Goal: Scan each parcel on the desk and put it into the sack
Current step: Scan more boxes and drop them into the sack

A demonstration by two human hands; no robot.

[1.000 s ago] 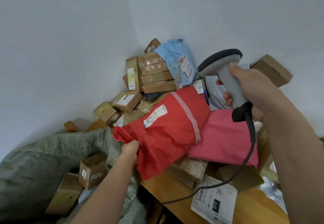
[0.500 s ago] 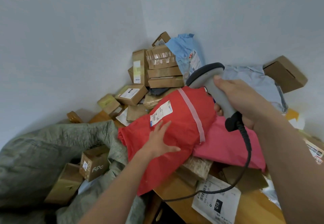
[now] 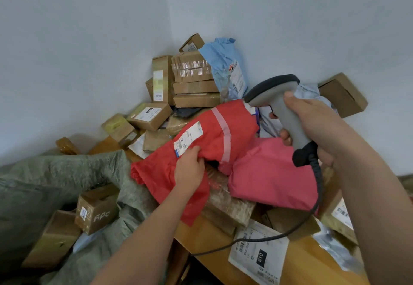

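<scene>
A red soft parcel [image 3: 237, 128] with a white label [image 3: 188, 138] lies on top of the heap at the desk's left edge. My left hand [image 3: 190, 168] grips its fabric just below the label. My right hand [image 3: 312, 126] holds a grey barcode scanner [image 3: 274, 92] by the handle, its head above the parcel's upper right end. The scanner's black cable [image 3: 317, 182] hangs down across the desk. The grey-green sack [image 3: 55, 173] gapes open at the lower left, with cardboard boxes [image 3: 96, 211] inside.
A pink soft parcel [image 3: 272, 173] lies right of the red one. Stacked brown boxes [image 3: 194, 79] and a blue bag [image 3: 225, 65] fill the wall corner. A white flat mailer [image 3: 259, 255] rests on the wooden desk [image 3: 201, 233] near its front edge. More boxes stand at the right.
My left hand has gone from lying flat on the red parcel to gripping its fabric under the label. The scanner has shifted slightly right and stays over the parcel.
</scene>
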